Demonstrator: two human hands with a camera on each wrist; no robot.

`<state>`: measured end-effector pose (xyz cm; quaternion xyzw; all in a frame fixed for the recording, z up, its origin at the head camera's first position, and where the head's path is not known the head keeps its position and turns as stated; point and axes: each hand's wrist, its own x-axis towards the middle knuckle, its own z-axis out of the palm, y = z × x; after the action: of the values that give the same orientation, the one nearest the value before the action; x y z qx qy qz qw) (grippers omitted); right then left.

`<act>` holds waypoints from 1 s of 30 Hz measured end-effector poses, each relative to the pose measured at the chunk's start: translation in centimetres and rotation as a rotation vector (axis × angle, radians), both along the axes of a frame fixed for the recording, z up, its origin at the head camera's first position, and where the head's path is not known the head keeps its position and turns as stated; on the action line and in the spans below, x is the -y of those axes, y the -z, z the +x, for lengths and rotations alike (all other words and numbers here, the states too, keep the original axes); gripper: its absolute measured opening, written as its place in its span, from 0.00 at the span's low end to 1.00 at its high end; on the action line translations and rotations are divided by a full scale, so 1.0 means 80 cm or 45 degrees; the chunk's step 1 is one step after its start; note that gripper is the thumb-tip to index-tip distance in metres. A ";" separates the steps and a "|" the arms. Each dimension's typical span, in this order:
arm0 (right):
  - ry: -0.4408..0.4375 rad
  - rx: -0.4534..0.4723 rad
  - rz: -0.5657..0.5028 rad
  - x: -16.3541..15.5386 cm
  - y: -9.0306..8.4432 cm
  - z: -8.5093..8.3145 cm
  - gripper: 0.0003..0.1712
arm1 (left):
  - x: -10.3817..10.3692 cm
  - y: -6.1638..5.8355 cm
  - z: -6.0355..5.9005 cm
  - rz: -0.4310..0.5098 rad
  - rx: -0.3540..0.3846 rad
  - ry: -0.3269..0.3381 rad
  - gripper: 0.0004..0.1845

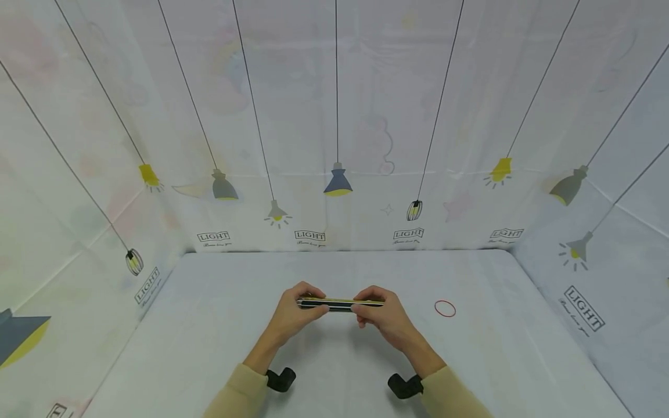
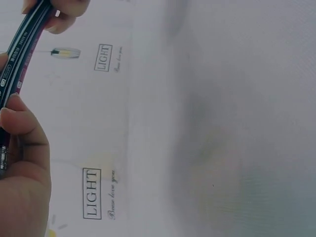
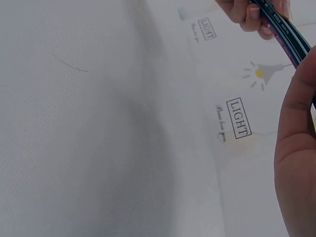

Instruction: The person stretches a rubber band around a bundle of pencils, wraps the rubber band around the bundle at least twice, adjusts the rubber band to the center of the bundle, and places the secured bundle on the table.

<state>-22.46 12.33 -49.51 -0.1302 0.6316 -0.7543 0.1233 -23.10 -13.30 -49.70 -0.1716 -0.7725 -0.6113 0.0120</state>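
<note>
Between my two hands, above the white table, a small bundle of pencils [image 1: 341, 305] lies level from left to right. Dark green and yellow barrels show in the head view, and the left wrist view adds a magenta one along the pencils' [image 2: 19, 61] edge. My left hand [image 1: 294, 314] pinches the left end, thumb in front and fingers behind. The right end is held the same way by my right hand [image 1: 385, 316]. Metal ferrules show near the left thumb. Off to the right, a thin red rubber band [image 1: 445, 308] lies flat on the table.
The white-covered table [image 1: 235, 278] runs back to a wall sheet [image 1: 360, 215] printed with hanging lamps and "LIGHT" labels. Similar printed sheets stand at the left and right sides. A black wrist mount [image 1: 282, 379] sits at my left wrist, another [image 1: 405, 386] at my right.
</note>
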 end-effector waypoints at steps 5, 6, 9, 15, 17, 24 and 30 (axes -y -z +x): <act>-0.012 0.029 -0.004 -0.001 -0.002 0.002 0.20 | 0.000 0.001 0.000 -0.018 -0.055 -0.014 0.14; -0.013 0.032 0.001 -0.001 -0.002 0.002 0.20 | 0.000 0.001 0.001 -0.021 -0.059 -0.013 0.14; -0.012 0.032 0.017 -0.001 -0.003 0.002 0.20 | 0.001 -0.001 0.001 -0.042 -0.070 -0.001 0.13; 0.002 0.028 0.021 -0.002 -0.005 0.004 0.18 | 0.004 -0.003 0.002 -0.074 -0.113 0.039 0.15; 0.003 0.024 0.019 -0.003 -0.004 0.003 0.18 | 0.005 -0.003 0.002 -0.104 -0.141 0.043 0.15; 0.009 0.030 0.025 -0.005 -0.001 0.003 0.15 | 0.005 -0.007 0.003 -0.432 -0.448 0.037 0.19; 0.000 0.072 -0.028 -0.006 -0.003 0.005 0.16 | -0.002 -0.012 0.003 -0.704 -0.848 -0.020 0.18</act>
<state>-22.04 12.77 -49.29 -0.1101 0.6195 -0.7646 0.1396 -22.87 -13.17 -48.73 -0.3505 -0.8625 -0.2923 0.2187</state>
